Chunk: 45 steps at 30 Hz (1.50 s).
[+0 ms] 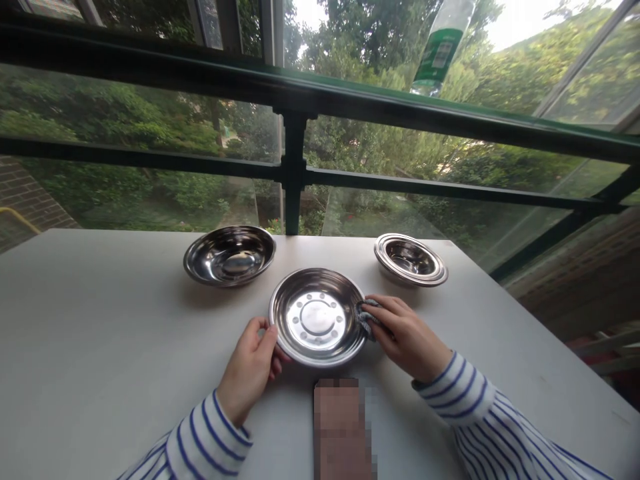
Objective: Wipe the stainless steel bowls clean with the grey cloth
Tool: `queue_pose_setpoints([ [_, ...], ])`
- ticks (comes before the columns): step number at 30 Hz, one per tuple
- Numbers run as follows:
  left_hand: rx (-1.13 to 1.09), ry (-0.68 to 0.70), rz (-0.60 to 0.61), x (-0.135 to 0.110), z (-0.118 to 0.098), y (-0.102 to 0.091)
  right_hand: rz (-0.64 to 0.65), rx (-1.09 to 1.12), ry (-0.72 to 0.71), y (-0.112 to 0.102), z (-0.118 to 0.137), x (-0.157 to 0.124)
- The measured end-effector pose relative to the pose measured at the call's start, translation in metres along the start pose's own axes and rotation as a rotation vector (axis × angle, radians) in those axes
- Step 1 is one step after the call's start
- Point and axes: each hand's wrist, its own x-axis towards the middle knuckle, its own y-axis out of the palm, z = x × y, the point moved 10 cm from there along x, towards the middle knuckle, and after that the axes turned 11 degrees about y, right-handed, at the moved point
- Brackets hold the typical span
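Observation:
A shiny metal bowl (pixel 317 317) is tilted a little toward me above the middle of the white table. My left hand (pixel 253 353) grips its left rim, thumb on the inside edge and fingers curled beneath. At the right rim, my right hand (pixel 405 333) pinches a crumpled dark grey cloth (pixel 367 317) and presses it against the bowl's edge. The fingertips of that hand are partly hidden by the cloth and the rim.
Another metal bowl (pixel 230 257) sits at the back left of the white table (pixel 125 373). Metal bowls, seemingly nested (pixel 411 260), stand at the back right. A blurred-out phone-like slab (pixel 340 427) lies in front of me. A bottle (pixel 440 53) stands on the green railing (pixel 350 97).

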Motion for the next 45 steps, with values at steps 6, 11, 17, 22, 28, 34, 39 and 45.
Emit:
queue_pose_setpoints([
  [6,-0.011,-0.002,-0.026,0.001,-0.001,-0.001,0.000,0.023,0.099,0.010,-0.023,0.037],
  [11,-0.011,0.009,-0.047,0.000,-0.002,-0.001,0.009,0.024,0.128,0.005,-0.018,0.007],
  [17,0.011,0.013,0.025,-0.001,-0.003,0.005,0.034,0.029,0.090,0.006,-0.023,0.015],
  [22,0.006,0.017,0.008,0.001,-0.003,0.001,0.072,-0.005,0.046,0.020,-0.025,0.060],
  [28,-0.023,0.006,-0.031,0.000,0.001,0.002,0.075,-0.031,0.039,0.012,-0.024,0.040],
  [34,0.011,0.022,0.030,0.000,-0.001,0.008,0.115,-0.095,0.017,0.007,-0.029,0.027],
  [39,0.017,0.030,0.041,0.002,-0.001,0.008,0.184,-0.153,-0.051,0.026,-0.016,0.071],
  [45,-0.016,0.035,0.029,0.003,0.000,0.009,0.215,-0.168,-0.148,0.047,0.018,0.111],
])
